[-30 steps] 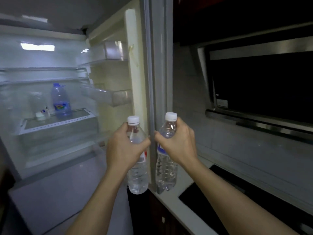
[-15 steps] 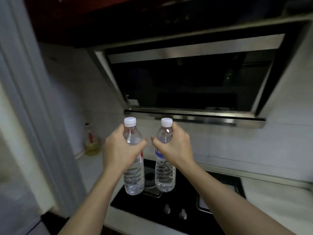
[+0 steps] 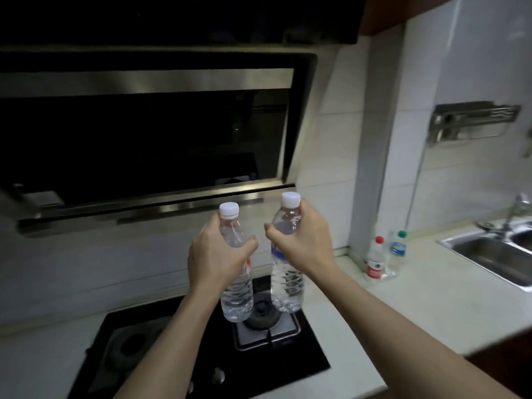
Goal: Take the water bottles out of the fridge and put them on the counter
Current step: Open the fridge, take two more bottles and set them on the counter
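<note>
My left hand (image 3: 214, 259) grips a clear water bottle with a white cap and a red label (image 3: 236, 298) by its upper half. My right hand (image 3: 305, 240) holds a second clear water bottle with a white cap and a blue label (image 3: 287, 286) the same way. Both bottles hang upright in the air above the black gas hob (image 3: 201, 349), close side by side. The pale counter (image 3: 426, 300) stretches to the right. On it, by the wall corner, stand two more bottles: one with a red cap (image 3: 375, 259) and one with a green cap (image 3: 396, 253). The fridge is out of view.
A dark range hood (image 3: 144, 133) juts out above the hob. A steel sink (image 3: 495, 254) with a tap (image 3: 515, 211) is set in the counter at the far right. A metal rack (image 3: 472, 122) hangs on the tiled wall above it.
The view has swung right, from the open fridge past the hob to the counter and sink. Both hands have carried their bottles along, still held upright side by side.
</note>
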The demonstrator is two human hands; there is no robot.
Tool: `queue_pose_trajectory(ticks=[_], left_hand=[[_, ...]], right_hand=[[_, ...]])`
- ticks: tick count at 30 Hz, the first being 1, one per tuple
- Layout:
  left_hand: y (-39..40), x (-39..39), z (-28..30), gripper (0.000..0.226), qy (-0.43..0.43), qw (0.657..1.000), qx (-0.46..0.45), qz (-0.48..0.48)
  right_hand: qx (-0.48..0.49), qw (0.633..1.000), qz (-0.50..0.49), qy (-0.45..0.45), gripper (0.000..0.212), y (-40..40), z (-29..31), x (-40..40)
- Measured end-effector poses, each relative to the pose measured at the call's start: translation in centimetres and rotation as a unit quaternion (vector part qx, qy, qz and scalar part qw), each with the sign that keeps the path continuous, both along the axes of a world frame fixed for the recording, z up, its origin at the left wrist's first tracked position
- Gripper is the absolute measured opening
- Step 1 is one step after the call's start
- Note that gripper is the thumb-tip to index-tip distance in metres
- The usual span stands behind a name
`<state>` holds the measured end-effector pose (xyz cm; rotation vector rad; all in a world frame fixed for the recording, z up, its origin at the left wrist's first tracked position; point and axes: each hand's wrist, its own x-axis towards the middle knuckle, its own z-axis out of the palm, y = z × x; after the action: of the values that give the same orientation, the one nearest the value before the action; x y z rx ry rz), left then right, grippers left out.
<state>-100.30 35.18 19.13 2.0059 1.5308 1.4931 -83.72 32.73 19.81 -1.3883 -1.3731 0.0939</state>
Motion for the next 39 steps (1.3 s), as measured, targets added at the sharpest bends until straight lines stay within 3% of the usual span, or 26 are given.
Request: queue_pose_trajectory(ticks=[13, 28, 39], left_hand=[[-1.1, 16.8, -3.5, 0.046, -0.02, 0.98, -0.017, -0.195], [-2.5, 40.1, -5.3, 0.046, -0.029, 0.973, -0.055, -0.22], [-1.3, 53.2, -8.6, 0.046, -0.019, 0.966, -0.088, -0.244]], right_hand=[[-0.031, 0.977, -0.211, 0.022, 0.036, -7.0, -4.0, 15.4], [-0.034, 0.963, -0.266, 0.026, 0.038, -10.7, -4.8, 38.0], [-0.077, 0.954, -0.285, 0.046, 0.037, -10.4, -7.0, 49.7]])
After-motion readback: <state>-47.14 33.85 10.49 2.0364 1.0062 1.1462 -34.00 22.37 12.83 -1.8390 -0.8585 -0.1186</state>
